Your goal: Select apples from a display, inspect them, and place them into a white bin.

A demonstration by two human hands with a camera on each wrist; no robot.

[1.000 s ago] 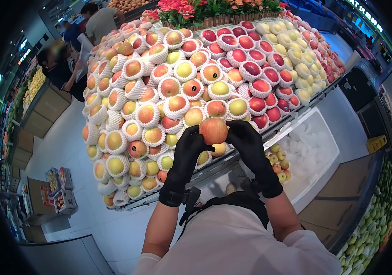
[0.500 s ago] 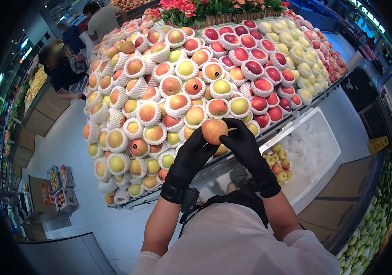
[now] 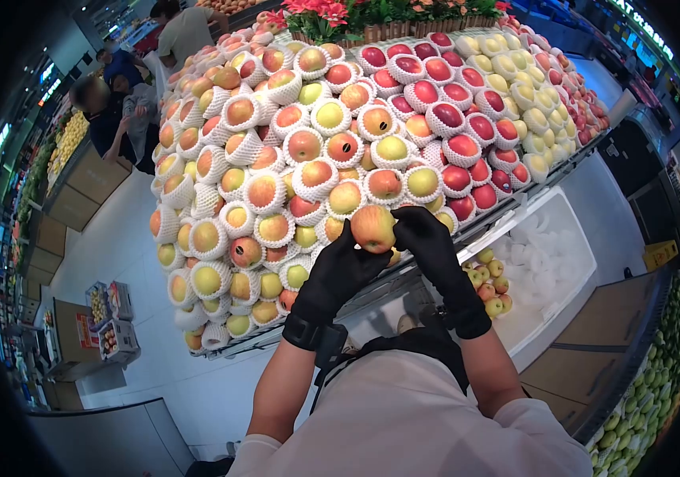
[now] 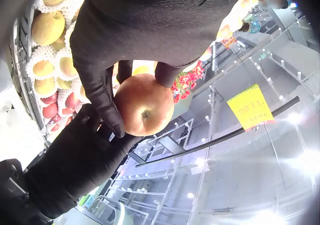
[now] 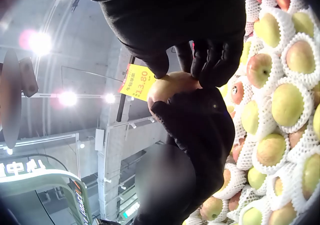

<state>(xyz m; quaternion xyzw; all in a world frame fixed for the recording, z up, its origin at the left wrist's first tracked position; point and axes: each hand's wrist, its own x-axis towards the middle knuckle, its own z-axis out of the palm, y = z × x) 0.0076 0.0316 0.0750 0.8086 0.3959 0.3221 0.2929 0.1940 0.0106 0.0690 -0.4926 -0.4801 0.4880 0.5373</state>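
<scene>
A bare red-and-yellow apple (image 3: 373, 228) is held up between both black-gloved hands, close over the front edge of the fruit display. My left hand (image 3: 341, 274) grips it from the left and below, thumb and fingers around its side. From the right, my right hand (image 3: 427, 245) pinches the same apple with thumb and fingertips. In the left wrist view one dimpled end of the apple (image 4: 145, 105) faces the camera. Gloved fingers cover much of the apple (image 5: 172, 85) in the right wrist view.
Apples in white foam nets (image 3: 264, 191) are heaped on the sloping display. Below its right edge, a white bin (image 3: 567, 274) holds loose apples (image 3: 489, 278) and empty nets (image 3: 543, 246). Red flowers (image 3: 316, 16) stand at the back. Other people (image 3: 113, 119) are at the far left.
The apple has turned a little in the hands, showing more yellow. The right fingers moved over its top, then back to its right side. People at far left have shifted.
</scene>
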